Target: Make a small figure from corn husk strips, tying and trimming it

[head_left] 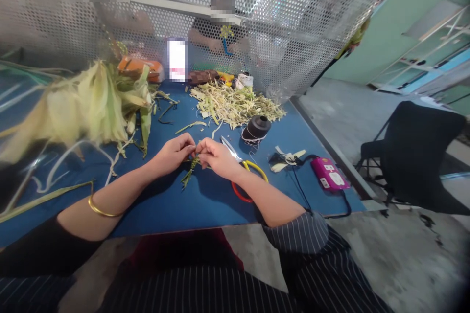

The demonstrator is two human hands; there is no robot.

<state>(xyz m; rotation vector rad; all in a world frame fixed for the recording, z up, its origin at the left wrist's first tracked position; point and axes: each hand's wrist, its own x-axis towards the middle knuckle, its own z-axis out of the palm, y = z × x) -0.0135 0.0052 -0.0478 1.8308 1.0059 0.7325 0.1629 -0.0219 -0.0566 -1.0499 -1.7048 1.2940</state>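
Near the middle of the table, my left hand [173, 155] and my right hand [217, 157] meet with fingertips pinched together. Both grip a small braided strip of green husk [190, 172], whose frayed end hangs down below the fingers. Its upper end is hidden by my fingertips. Beside and partly under my right forearm lie scissors [260, 168] with one yellow and one red handle, blades apart. A black cone of thread [256, 128] rests just beyond them, with pale thread loosely around its base.
Corn husks [91, 105] heap up at the left; a pile of shredded husk strips [235, 102] lies at the back. A magenta power strip [330, 174] with a black cord sits at right, near a tied husk bundle [290, 159]. Perforated metal mesh [286, 34] borders the blue table [216, 205].
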